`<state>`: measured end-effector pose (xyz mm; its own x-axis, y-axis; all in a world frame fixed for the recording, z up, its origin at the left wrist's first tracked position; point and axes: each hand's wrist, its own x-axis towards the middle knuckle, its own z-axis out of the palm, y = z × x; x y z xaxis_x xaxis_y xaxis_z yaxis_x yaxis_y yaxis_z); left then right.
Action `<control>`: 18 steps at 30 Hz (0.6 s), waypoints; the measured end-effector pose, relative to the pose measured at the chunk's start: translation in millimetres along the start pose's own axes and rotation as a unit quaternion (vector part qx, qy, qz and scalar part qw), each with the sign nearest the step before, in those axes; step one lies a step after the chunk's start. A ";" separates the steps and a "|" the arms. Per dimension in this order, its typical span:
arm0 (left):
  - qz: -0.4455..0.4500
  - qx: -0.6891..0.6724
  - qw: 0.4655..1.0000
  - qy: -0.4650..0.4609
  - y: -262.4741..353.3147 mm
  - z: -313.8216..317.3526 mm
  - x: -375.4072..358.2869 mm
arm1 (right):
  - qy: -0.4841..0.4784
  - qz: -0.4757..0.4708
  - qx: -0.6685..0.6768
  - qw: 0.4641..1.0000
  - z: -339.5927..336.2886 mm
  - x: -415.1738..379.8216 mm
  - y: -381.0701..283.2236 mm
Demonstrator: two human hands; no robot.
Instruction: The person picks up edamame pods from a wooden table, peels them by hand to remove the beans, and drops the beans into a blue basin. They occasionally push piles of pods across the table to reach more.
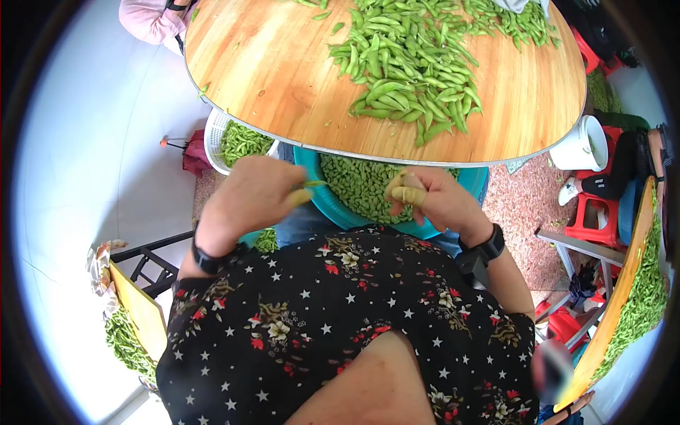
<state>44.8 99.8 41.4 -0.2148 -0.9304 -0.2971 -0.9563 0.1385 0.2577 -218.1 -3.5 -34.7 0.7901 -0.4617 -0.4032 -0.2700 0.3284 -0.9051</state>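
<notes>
Over the left rim of a teal basin (322,202), my left hand (251,195) has its fingers closed on a small green pod piece (314,184). My right hand (443,198) is at the basin's right side, its fingers curled together; what they hold, if anything, is too small to name. Yellowish wraps cover fingers on both hands. Between the hands, many short green pods (365,188) fill the basin. Beyond them, a heap of green pods (404,78) lies on the round wooden table (283,92).
A white basket (214,138) of pods stands left of the basin. To the right are a white bucket (584,145), a red stool (593,219) and another table (627,297) with pods. People's arms show at upper left and lower right, a person's leg at right.
</notes>
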 end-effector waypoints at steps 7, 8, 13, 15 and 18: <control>0.014 -0.032 0.969 0.246 -5.2 -0.1 47.9 | 0.000 0.122 -0.108 0.987 -8.6 -1.5 -3.2; 0.023 -0.032 0.965 0.260 -2.0 1.6 69.5 | 0.004 0.121 -0.111 0.986 -9.7 -3.1 -2.3; 0.147 -0.023 0.933 0.327 6.0 12.3 143.1 | -0.020 0.042 -0.024 0.999 -3.8 -19.3 -5.0; 0.139 -0.015 0.931 0.336 2.5 12.7 146.7 | 0.004 0.010 -0.057 0.998 -5.1 -24.4 -11.3; 0.114 -0.111 0.928 0.336 2.8 10.4 137.8 | -0.001 -0.044 -0.038 0.998 -7.1 -17.5 -15.7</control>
<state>10.4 -24.6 -8.4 -0.1622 -0.8979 0.4093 -0.8205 0.3532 0.4495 -231.7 -6.4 -14.3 0.8137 -0.4840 -0.3219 -0.2408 0.2233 -0.9445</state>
